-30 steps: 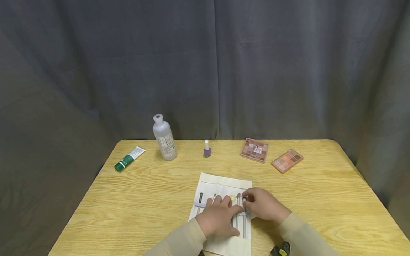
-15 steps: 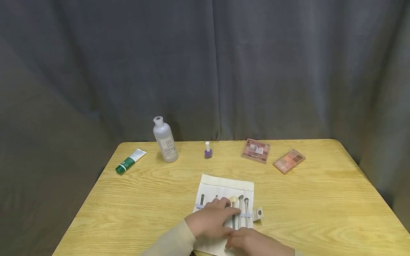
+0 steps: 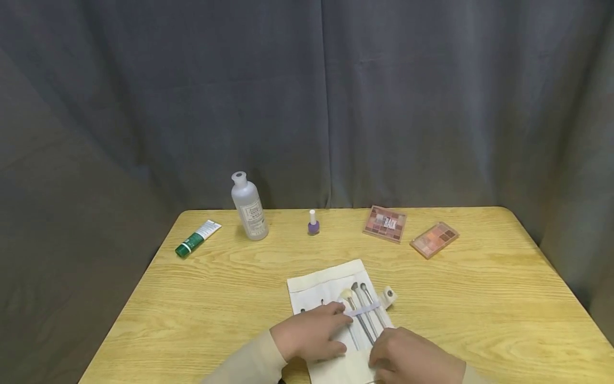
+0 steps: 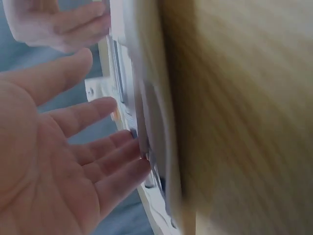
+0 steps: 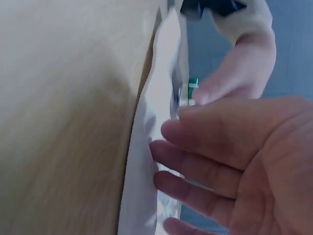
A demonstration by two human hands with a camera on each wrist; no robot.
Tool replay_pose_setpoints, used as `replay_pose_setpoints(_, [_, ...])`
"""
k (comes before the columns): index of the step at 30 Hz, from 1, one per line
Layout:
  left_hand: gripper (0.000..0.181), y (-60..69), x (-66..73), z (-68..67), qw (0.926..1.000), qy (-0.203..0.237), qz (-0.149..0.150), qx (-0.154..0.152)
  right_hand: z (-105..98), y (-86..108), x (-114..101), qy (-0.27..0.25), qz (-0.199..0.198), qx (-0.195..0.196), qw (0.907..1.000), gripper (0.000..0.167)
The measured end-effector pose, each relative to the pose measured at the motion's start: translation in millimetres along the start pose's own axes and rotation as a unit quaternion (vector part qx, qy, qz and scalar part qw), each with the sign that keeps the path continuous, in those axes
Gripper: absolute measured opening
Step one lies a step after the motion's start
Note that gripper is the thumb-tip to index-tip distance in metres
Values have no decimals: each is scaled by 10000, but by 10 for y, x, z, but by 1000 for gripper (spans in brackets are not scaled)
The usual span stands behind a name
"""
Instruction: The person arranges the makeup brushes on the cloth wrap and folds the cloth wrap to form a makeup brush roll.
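Observation:
A white fabric brush roll lies unfolded at the table's front, turned at an angle. Several makeup brushes lie in it, some passing under a lavender elastic band. My left hand lies over its left part with fingers spread, covering some brushes; in the left wrist view the fingertips touch the roll. At the roll's front right edge is my right hand, fingers pointing down. From the right wrist view, its fingertips touch the fabric, fingers only slightly bent. A snap tab sticks out on the right.
Along the back stand a clear bottle and a purple nail polish bottle. A green-and-white tube lies at the left. Two eyeshadow palettes lie at the back right. A dark curtain hangs behind the table.
My right hand left the roll's right side, came down to its front, then moved right. The brush roll has turned counterclockwise, its front end swinging right. My left hand has shifted slightly left.

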State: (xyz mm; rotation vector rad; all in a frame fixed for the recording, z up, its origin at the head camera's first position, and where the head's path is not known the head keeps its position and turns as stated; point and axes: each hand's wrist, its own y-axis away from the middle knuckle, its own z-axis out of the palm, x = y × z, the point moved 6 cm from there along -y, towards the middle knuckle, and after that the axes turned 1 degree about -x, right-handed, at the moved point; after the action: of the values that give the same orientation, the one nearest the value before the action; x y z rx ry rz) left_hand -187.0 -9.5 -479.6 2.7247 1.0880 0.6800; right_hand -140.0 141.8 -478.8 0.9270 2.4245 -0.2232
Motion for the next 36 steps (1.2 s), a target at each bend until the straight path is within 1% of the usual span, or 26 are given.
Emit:
replay_pose_setpoints(1, [54,9,19,14,10000,-29,-10,-54,-30,25,30,-45,112,16,9999,4])
replay_pose_setpoints(4, [56,44,77,62,9997,-82,-68,-203,-113,94,106,-17,146,162,9998,8])
replay_pose_setpoints(6, [57,71,110,89,9994,-146,-131,-268,-167,131,154,114,47,313,9994,12])
replay_pose_setpoints(8, [55,102,141,107,9992,-290,-127,-224,-218,145,206,266,-21,415,9988,15])
replay_pose_setpoints(11, [54,129,185,114,9986,-516,-82,-83,-295,134,290,513,-73,526,9973,23])
replay_pose_setpoints(13, [50,140,218,113,9977,-665,23,94,-330,106,348,626,-32,499,9968,24])
replay_pose_setpoints(17, [44,148,282,136,9955,-858,174,373,-355,22,443,773,195,319,9963,19])
replay_pose_setpoints(19, [44,149,314,156,9935,-1020,191,470,-356,-20,462,840,293,242,9957,17])
replay_pose_setpoints(23, [55,149,362,192,9877,-1440,117,591,-364,-53,414,964,303,277,9945,17])
replay_pose_setpoints(26, [67,160,383,225,9820,-1775,111,635,-350,13,319,1099,282,433,9926,20])
replay_pose_setpoints(28, [70,177,382,251,9790,-1924,124,663,-310,83,238,1178,292,536,9912,22])
replay_pose_setpoints(29, [71,188,374,267,9787,-1939,132,660,-274,120,198,1139,348,507,9916,25])
replay_pose_setpoints(31, [66,218,358,283,9776,-1971,188,719,-183,184,123,1030,403,373,9932,37])
replay_pose_setpoints(33, [61,248,327,293,9792,-1885,214,723,-74,225,66,988,490,178,9937,51])
replay_pose_setpoints(35, [58,274,306,291,9791,-1866,253,764,26,240,32,1060,514,30,9930,63])
replay_pose_setpoints(36, [57,282,305,288,9787,-1883,272,775,65,242,23,1177,448,46,9920,67])
